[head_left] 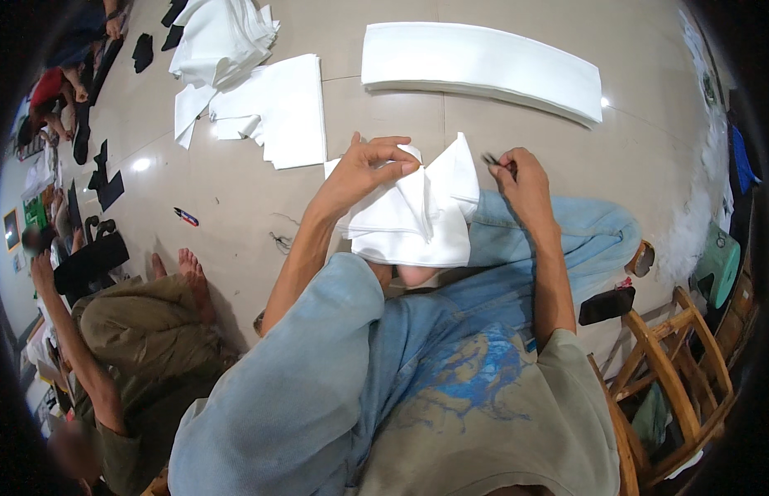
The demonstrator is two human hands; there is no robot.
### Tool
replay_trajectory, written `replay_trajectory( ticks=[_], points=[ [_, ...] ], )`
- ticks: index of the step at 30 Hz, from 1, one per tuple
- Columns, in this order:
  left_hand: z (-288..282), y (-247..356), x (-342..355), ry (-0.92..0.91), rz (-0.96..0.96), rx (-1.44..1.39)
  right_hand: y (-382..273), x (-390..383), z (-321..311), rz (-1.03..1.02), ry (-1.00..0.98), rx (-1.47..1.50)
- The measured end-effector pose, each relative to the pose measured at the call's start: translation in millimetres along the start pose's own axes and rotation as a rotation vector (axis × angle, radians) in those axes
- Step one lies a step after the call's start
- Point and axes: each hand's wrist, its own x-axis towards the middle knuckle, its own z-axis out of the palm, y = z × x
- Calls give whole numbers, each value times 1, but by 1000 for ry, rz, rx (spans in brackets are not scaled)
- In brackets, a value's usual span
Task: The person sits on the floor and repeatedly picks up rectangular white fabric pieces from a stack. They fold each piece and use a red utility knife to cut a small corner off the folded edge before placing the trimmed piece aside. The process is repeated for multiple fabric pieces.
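My left hand [368, 169] pinches a piece of white fabric [409, 236] that lies folded over my legs in the middle of the view, one corner standing up on the right. My right hand [521, 182] is just right of the fabric, above my jeans, its fingers closed on a small dark tool [493, 161], which looks like thread snips but is blurred.
White fabric stacks [277, 112] and a long white strip stack [479, 66] lie ahead on the tiled floor. A pen-like tool [186, 217] lies left. A seated co-worker [145, 339] and others are at left. A dark phone [603, 306] and wooden chair [665, 364] are at right.
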Motion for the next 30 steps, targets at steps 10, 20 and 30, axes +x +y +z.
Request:
replay_trajectory(
  ticks=[10, 20, 30],
  points=[
    [-13, 0, -1, -71, -80, -301, -68, -6, 40, -29, -186, 975],
    [-19, -5, 3, -174, -41, -366, -75, -6, 57, -276, -137, 587],
    [-19, -8, 4, -173, -18, -360, -73, -7, 61, -322, -148, 551]
  ],
)
